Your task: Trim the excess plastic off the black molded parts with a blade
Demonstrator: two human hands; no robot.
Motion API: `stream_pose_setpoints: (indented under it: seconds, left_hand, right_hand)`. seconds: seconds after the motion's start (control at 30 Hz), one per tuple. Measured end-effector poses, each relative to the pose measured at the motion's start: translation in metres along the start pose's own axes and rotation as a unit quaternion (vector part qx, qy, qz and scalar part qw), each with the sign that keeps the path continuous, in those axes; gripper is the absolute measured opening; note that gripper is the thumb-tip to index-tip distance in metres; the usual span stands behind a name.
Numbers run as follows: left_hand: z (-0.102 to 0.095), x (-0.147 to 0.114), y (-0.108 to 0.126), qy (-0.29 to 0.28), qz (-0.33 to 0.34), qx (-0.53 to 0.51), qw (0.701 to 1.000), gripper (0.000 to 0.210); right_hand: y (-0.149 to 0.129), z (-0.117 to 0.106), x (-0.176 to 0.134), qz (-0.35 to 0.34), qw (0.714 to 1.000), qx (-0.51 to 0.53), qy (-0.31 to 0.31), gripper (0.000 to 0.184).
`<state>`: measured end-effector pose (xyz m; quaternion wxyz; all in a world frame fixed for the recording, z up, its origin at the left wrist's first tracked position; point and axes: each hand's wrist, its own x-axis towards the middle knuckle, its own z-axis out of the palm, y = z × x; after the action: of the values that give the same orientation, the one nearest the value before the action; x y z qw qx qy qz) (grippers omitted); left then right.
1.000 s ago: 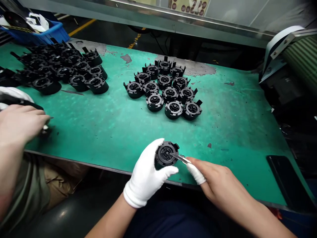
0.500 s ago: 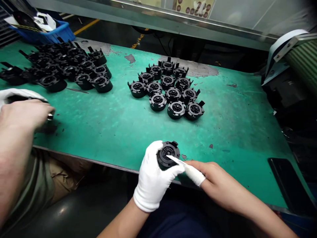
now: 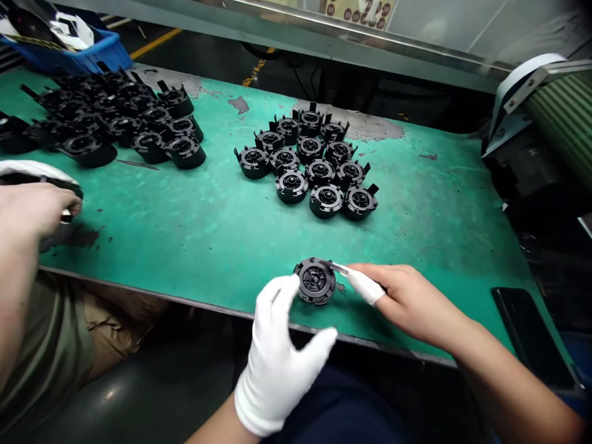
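Observation:
A round black plastic part [image 3: 315,281] with ribbed rings lies near the table's front edge. My left hand [image 3: 282,351], in a white glove, is open, thumb and fingers wide apart. Its fingertips are at the part's left rim; whether they press on it I cannot tell. My right hand [image 3: 407,296], with a white cover on the thumb, is closed on a knife [image 3: 341,269] with a slim pale blade. The blade's tip meets the part's upper right rim. The knife's handle is hidden inside my hand.
Several similar black parts [image 3: 319,172] stand grouped mid-table, with a larger cluster [image 3: 106,117] at left. A co-worker's hand [image 3: 37,206] is at the left edge. A dark phone [image 3: 531,336] lies at right; a blue bin [image 3: 87,58] stands at back left.
My left hand has opened and drawn down from around the part. The part has turned, its tab no longer at the top. The blade has moved from its middle to the upper right rim.

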<state>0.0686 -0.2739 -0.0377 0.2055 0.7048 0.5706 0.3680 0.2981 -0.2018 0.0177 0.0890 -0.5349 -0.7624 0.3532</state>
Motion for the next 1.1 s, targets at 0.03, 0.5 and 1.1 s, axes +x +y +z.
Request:
stream_pose_setpoints:
  seconds: [0.03,0.5,1.1]
  left_hand:
    - [0.002,0.010,-0.005,-0.009,0.004,-0.013,1.000,0.085]
    - [0.011,0.044,-0.031,-0.089,-0.002,-0.068,0.994,0.086]
    - [0.011,0.040,-0.029,-0.050,-0.007,-0.094,0.994,0.080]
  right_hand:
    - [0.002,0.001,-0.005,-0.005,0.999,-0.037,-0.010,0.040]
    - [0.002,0.018,-0.023,0.006,0.995,-0.070,-0.064,0.045]
    - [-0.003,0.048,-0.034,0.011,1.000,0.016,-0.001,0.039]
